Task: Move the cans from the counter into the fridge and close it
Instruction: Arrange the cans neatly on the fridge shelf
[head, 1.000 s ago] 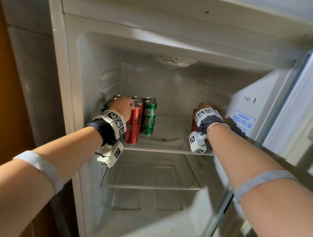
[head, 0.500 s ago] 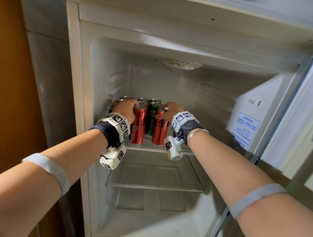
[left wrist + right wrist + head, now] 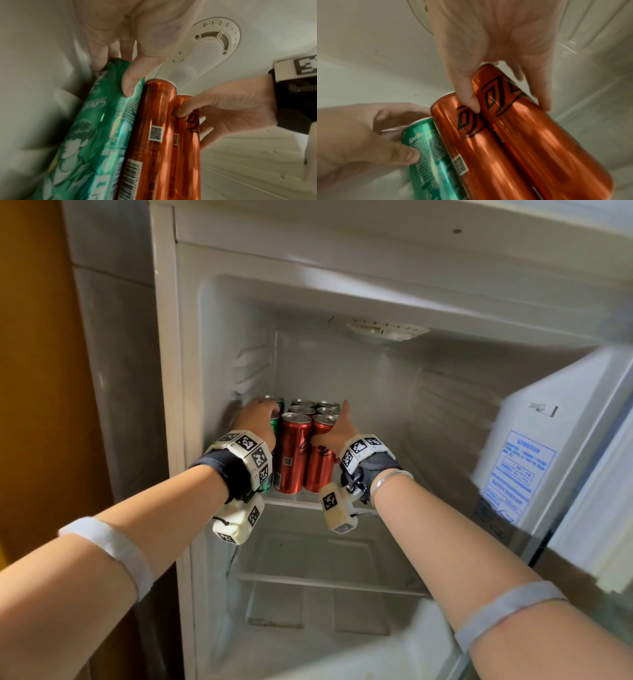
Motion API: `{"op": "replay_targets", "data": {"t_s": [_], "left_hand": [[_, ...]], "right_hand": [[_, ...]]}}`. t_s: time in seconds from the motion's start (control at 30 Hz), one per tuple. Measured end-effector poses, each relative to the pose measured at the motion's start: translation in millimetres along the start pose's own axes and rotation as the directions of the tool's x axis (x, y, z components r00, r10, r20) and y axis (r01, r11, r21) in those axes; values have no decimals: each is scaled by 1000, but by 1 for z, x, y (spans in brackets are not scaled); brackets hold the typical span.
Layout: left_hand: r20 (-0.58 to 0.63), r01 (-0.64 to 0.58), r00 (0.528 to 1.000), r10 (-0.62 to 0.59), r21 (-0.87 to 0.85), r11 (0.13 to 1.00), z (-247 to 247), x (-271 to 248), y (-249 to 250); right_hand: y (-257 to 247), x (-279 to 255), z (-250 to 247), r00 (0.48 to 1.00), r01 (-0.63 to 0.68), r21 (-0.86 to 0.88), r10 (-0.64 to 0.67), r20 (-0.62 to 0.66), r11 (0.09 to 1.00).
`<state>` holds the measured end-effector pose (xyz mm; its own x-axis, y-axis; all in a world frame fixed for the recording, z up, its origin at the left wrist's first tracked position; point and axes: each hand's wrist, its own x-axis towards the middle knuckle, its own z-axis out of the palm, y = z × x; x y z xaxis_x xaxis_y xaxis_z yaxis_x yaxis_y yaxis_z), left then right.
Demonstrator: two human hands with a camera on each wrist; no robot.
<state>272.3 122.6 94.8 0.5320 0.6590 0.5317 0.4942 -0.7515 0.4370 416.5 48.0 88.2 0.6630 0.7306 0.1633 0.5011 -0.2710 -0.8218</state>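
Note:
Several slim cans stand in rows at the left of the fridge's upper shelf (image 3: 294,503). My left hand (image 3: 263,414) grips the top of the front green can (image 3: 274,426) by the left wall; in the left wrist view the hand (image 3: 113,78) has thumb and fingers round the green can (image 3: 96,121). My right hand (image 3: 337,422) holds the right-hand red can (image 3: 320,463), thumb on one side, fingers on the other (image 3: 508,105). This red can (image 3: 539,135) touches a second red can (image 3: 293,453) between it and the green one. More cans (image 3: 303,405) stand behind.
The fridge door (image 3: 534,460) stands open at the right. The shelf's right part holds nothing I can see. A lower shelf (image 3: 325,582) lies beneath. A thermostat dial (image 3: 219,35) sits on the ceiling above the cans. A wall runs at the left.
My right hand carried its red can from the shelf's right side leftward, up against the other red can. The left hand stayed on the green can.

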Motion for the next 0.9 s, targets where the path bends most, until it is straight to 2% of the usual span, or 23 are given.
{"op": "replay_targets", "data": {"t_s": [0.1,0.3,0.4,0.53,0.73,0.9], "left_hand": [[1,17,1000,-17,-19,1000,-3,-1,-1],[21,29,999,-29,-4,1000,-4,-1,-1],[53,36,998,-36,14,999,-1,-1,-1],[61,41,997,-42,20,999,-3,1,0],[59,53,997,-55,33,998,-5,0,2],[79,49,995,-54,60,997,-5,-4,0]], "right_hand": [[0,6,3,998,-11,18,10,56,1000],[2,8,-1,999,37,63,-39,38,997],[6,11,5,998,19,61,-23,51,998],[12,16,11,994,13,40,-18,111,999],[15,22,8,994,12,-62,-5,113,998],[18,23,10,993,44,-48,-38,116,998]]}}
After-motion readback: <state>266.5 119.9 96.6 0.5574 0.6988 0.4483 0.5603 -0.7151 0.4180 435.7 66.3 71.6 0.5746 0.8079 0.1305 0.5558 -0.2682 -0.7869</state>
